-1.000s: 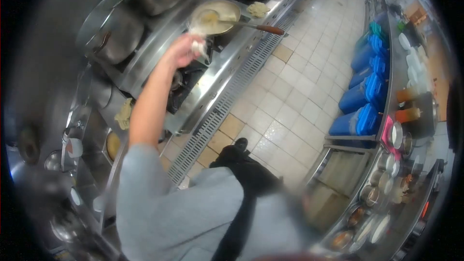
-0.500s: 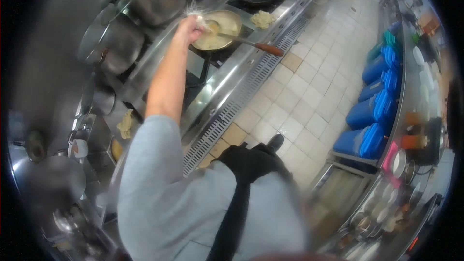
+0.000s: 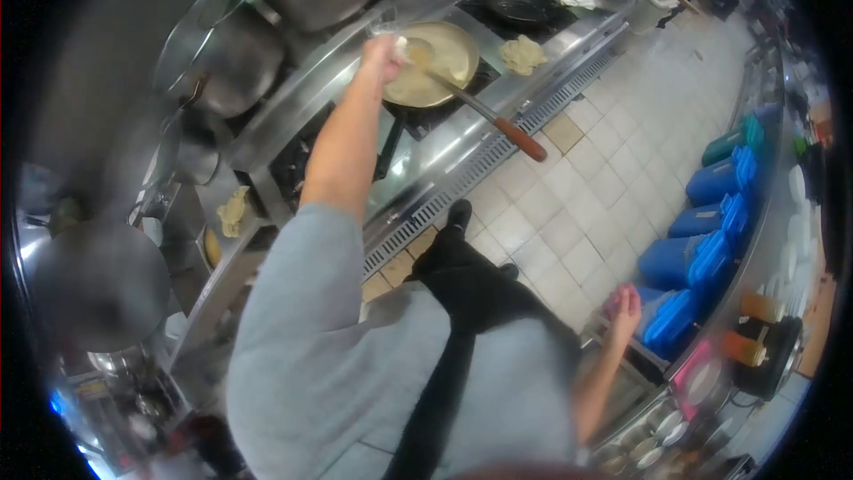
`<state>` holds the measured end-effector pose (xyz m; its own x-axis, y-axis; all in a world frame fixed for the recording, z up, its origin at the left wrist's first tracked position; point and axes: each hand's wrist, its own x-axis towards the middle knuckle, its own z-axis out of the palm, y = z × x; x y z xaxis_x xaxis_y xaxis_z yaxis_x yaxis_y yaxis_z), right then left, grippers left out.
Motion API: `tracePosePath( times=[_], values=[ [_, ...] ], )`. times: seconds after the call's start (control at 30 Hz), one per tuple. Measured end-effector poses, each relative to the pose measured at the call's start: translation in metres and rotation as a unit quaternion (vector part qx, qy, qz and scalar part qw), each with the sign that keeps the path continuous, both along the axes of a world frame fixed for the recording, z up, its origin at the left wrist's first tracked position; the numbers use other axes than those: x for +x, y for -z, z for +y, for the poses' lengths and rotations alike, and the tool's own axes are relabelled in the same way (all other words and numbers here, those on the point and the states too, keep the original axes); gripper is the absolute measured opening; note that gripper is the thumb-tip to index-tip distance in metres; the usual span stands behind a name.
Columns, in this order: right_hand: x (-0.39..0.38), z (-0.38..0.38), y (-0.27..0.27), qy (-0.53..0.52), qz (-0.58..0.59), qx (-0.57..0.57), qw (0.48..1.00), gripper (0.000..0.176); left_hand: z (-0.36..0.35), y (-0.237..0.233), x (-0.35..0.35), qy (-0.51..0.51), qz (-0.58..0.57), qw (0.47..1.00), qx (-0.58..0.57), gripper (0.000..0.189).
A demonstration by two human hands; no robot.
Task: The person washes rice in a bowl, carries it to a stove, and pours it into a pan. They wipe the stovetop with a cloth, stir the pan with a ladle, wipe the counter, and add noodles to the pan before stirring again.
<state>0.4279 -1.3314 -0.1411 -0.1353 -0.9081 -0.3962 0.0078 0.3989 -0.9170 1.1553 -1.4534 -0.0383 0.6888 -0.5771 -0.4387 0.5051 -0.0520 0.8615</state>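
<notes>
My left hand (image 3: 382, 58) is stretched out at the near rim of a frying pan (image 3: 442, 100), its fingers closed on a crumpled clear plastic bag (image 3: 384, 25). Something white shows beside the fingers, too blurred to name. Pale, creamy liquid covers the pan's inside. A ladle with a wooden handle (image 3: 520, 139) leans across the pan's rim, its bowl in the liquid and its handle sticking out past the stove edge. Low on the right, my right hand (image 3: 625, 307) hangs with loosely curled fingers, nothing visible in them, close to a blue bin.
Big steel pots (image 3: 231, 62) stand behind the stove. A crumpled cloth (image 3: 522, 55) lies right of the pan, beside a dark pan (image 3: 518, 5). Blue lidded bins (image 3: 675, 262) line the counter at right. Tiled floor (image 3: 569, 187) runs between. Another person stands far off.
My view has shifted, so the stove sits further right. My right hand has come into view beside the bins. My left hand stays at the pan with the plastic bag.
</notes>
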Motion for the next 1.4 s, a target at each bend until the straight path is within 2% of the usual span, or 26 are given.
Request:
tracePosePath(
  times=[0.07,0.13,0.17,0.27,0.3,0.37,0.47,0.6,0.67,0.73,0.8,0.87,0.9,0.97,1.07,1.2,1.27,1.4],
  values=[
    [0.029,-0.018,-0.005,-0.03,0.022,0.003,0.999,0.046,-0.014,0.004,0.005,0.006,0.005,0.999,0.032,0.019],
    [0.05,-0.021,0.022,-0.053,0.009,0.019,0.998,0.046,-0.026,0.002,0.01,0.028,0.011,0.995,0.091,0.034],
    [0.068,-0.016,0.032,-0.042,-0.01,0.051,0.998,0.046,-0.029,0.003,0.014,0.05,0.053,0.994,0.078,0.049],
    [0.134,0.0,0.028,-0.003,-0.031,0.149,0.988,0.045,-0.038,0.033,0.039,0.053,0.045,0.993,0.1,0.06],
    [0.147,0.003,0.034,-0.013,-0.027,0.159,0.987,0.046,-0.04,0.04,0.042,0.054,0.05,0.991,0.108,0.06],
    [0.181,0.002,0.016,-0.023,-0.003,0.169,0.985,0.047,-0.048,0.039,0.043,0.072,-0.024,0.986,0.148,0.028],
    [0.204,0.0,0.012,-0.022,0.024,0.178,0.984,0.049,-0.058,0.056,0.053,0.126,-0.039,0.977,0.169,0.02],
    [0.21,-0.009,0.013,-0.017,0.031,0.164,0.986,0.049,-0.065,0.071,0.065,0.195,-0.038,0.961,0.195,0.021],
    [0.212,-0.014,0.015,-0.021,0.026,0.169,0.985,0.049,-0.065,0.076,0.06,0.146,0.043,0.982,0.115,0.022],
    [0.216,-0.02,0.013,-0.023,0.025,0.166,0.985,0.049,-0.064,0.084,0.06,0.12,0.082,0.982,0.119,0.021],
    [0.219,-0.029,0.013,-0.024,0.023,0.165,0.986,0.049,-0.064,0.073,0.052,0.093,0.121,0.98,0.124,0.021],
    [0.22,-0.04,0.017,-0.048,0.022,0.157,0.986,0.049,-0.061,0.061,0.042,0.031,0.147,0.983,0.108,0.032],
    [0.224,-0.045,0.015,-0.049,0.017,0.155,0.987,0.048,-0.061,0.07,0.046,0.031,0.146,0.983,0.111,0.032],
    [0.225,-0.056,0.017,-0.064,0.019,0.149,0.987,0.048,-0.063,0.09,0.058,0.049,0.213,0.976,0.011,0.038],
    [0.217,-0.072,0.027,-0.085,0.018,0.138,0.987,0.048,-0.056,0.003,0.016,0.009,0.224,0.974,0.035,0.04],
    [0.203,-0.089,0.031,-0.105,0.033,0.135,0.985,0.05,-0.055,0.034,0.024,0.058,0.164,0.984,-0.026,0.04],
    [0.193,-0.093,0.039,-0.101,0.042,0.132,0.985,0.05,-0.054,0.041,0.03,0.136,0.131,0.982,-0.003,0.03],
    [0.181,-0.09,0.046,-0.094,0.041,0.143,0.984,0.048,-0.063,0.071,0.045,0.1,0.149,0.984,-0.024,0.02]
  ],
)
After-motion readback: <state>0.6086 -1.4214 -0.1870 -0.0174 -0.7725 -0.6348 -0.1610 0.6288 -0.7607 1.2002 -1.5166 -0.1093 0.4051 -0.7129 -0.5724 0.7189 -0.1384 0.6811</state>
